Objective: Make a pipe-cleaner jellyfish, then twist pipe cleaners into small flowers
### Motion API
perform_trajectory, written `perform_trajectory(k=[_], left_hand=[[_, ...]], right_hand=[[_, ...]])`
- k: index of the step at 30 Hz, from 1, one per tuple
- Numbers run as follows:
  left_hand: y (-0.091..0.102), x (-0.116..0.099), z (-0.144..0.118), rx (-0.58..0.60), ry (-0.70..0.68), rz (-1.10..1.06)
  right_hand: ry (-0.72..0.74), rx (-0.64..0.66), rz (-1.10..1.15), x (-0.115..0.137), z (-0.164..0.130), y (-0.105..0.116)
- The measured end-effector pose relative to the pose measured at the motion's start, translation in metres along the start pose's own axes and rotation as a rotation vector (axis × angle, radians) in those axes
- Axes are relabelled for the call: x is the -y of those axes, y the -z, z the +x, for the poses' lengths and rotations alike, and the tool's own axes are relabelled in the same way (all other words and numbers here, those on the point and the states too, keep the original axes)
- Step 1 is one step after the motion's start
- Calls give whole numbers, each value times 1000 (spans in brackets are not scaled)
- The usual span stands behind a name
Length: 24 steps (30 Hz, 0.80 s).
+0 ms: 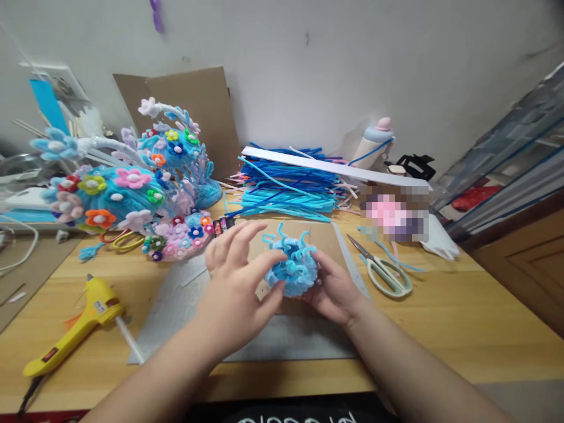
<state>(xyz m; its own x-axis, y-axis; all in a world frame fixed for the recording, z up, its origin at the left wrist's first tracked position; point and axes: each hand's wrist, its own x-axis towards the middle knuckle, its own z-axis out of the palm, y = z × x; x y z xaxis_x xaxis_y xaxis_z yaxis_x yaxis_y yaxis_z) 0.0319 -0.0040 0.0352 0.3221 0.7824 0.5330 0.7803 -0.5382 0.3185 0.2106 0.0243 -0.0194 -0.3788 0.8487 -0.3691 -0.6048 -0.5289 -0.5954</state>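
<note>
— What's in the hands?

— One blue puff (pixel 293 270) made of fuzzy wire, held over the grey mat (pixel 185 317) at the middle of the desk (pixel 462 317). The left hand (pixel 238 282) pinches it from nine o'clock, thumb and forefinger closed on its edge and the other fingers spread. The right hand (pixel 332 288) cups it from three o'clock, wrapped about its side.

— Which way does it point?

— It's roundish, so there's no clear long axis. Its curled wire ends stick up and away from the person, toward twelve o'clock.

— And round about?

— One yellow glue gun (pixel 74 329) lies at eight o'clock, its nozzle toward the mat, with a white stick (pixel 128 339) just beside it. One pair of pale green scissors (pixel 385 270) sits at three o'clock, blades aimed at ten o'clock, near the right hand but apart from it. A second pair of yellow handles (pixel 126 239) peeks out under the flower piece (pixel 127 188) at ten o'clock; that piece is one big blue mound with many small felt flowers, too many to count surely.

— Behind?

— One heap of blue wires (pixel 286 188) at twelve o'clock, lying mostly left to right, with one white strip (pixel 330 167) across its top. One pastel bottle (pixel 374 141) stands upright at one o'clock against the wall, and one brown cardboard sheet (pixel 198 106) leans at eleven o'clock.
</note>
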Motion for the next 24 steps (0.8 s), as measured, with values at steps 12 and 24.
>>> perform_trajectory(k=[12,24], left_hand=[[-22,4,2,-9,-105,107],[-31,10,4,68,-87,112]], right_hand=[[169,116,-90,-18,-3,5],[135,132,-90,-18,-6,2]])
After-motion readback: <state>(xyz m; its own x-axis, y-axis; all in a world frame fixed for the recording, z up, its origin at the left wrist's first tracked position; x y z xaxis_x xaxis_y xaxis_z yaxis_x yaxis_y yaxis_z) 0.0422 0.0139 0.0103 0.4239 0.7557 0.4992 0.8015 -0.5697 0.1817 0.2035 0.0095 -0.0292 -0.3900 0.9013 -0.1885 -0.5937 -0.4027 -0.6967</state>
